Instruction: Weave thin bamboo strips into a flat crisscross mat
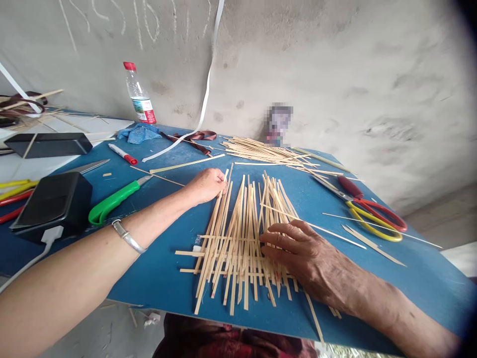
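A fan of thin bamboo strips lies on the blue table, with several crosswise strips woven through its near part. My left hand is closed on the top end of a strip at the fan's far left. My right hand rests over the right side of the woven part, fingers spread and bent, fingertips on the strips; what lies beneath its palm is hidden. One loose strip runs slantwise from the fan past my right hand.
Behind the fan lies a pile of strips. Scissors sit at right. Left are a green-handled knife, a black box, a marker and a bottle. A white strap hangs down the wall.
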`<state>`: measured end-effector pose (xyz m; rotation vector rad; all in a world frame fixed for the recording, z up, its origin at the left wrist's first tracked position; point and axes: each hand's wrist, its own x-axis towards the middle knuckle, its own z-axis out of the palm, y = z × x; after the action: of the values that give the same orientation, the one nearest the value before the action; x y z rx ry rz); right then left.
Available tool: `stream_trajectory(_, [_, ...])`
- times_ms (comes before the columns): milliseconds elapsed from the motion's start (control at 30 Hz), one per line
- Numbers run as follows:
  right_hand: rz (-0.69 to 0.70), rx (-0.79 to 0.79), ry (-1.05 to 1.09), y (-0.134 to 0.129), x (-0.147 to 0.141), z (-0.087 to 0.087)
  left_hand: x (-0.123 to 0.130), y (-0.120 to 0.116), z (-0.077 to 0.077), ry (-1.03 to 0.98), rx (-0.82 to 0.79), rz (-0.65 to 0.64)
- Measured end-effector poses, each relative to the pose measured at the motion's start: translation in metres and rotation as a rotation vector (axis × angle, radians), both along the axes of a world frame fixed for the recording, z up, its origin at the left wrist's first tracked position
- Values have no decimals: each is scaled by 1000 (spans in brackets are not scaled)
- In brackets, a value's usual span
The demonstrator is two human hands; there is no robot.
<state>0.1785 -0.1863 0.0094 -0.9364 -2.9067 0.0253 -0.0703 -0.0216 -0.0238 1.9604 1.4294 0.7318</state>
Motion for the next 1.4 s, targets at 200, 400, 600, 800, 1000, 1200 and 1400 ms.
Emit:
stream_trajectory(200, [7, 77, 20, 2, -4, -2, 0, -2, 3, 31, 16, 10])
stream_trajectory(400, [30, 127, -14, 0, -8, -7, 1, -3, 4, 37, 21, 11])
stream_trajectory(600, [11, 127, -11, 1, -8, -8, 1, -3, 4, 39, 22, 10])
stream_trajectory(800, [-5, 126, 6, 1, -9, -10, 1, -3, 5, 41, 17, 5])
stream_trajectory(1000, [1, 87, -1, 2, -10, -7, 0, -2, 3, 29, 3, -4])
stream_trajectory(1200, [10, 45, 12, 2, -8, -4, 0, -1, 2, 35, 3, -2])
stream_trajectory(1400, [9, 35, 33, 4, -7, -4, 1, -2, 4, 33, 0, 6])
